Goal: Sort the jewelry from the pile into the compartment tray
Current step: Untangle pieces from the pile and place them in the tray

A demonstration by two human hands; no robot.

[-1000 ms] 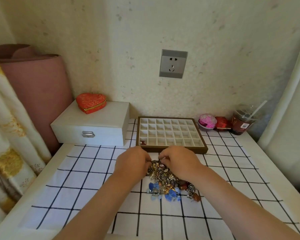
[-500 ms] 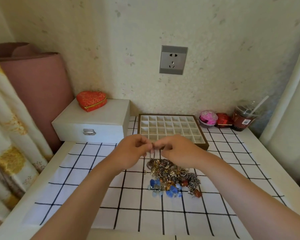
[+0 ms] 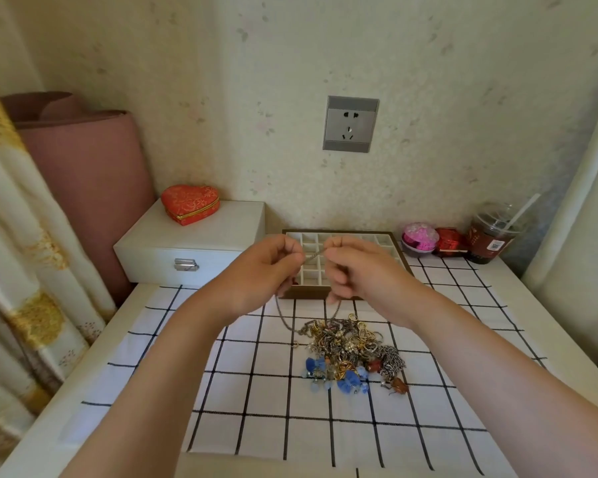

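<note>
As seen from the head camera, both hands are raised over the far half of the worktop, close together. The left hand and the right hand each pinch a thin chain between thumb and fingertips, their other fingers curled in. A short stretch of it runs taut between them. From each hand a strand hangs down to the pile – a tangle of gold and silver pieces, blue bows and a reddish bead – lying on a checked cloth near the worktop's middle.

Behind the hands, the tray sits at the far edge against the wall, its front partly hidden; one small dark red item shows in its near left corner cell, too small to identify. A white box with a red heart case on top fills the far left corner – a lidded cup with a straw stands in the far right corner, with a pink ball just beside the tray.
</note>
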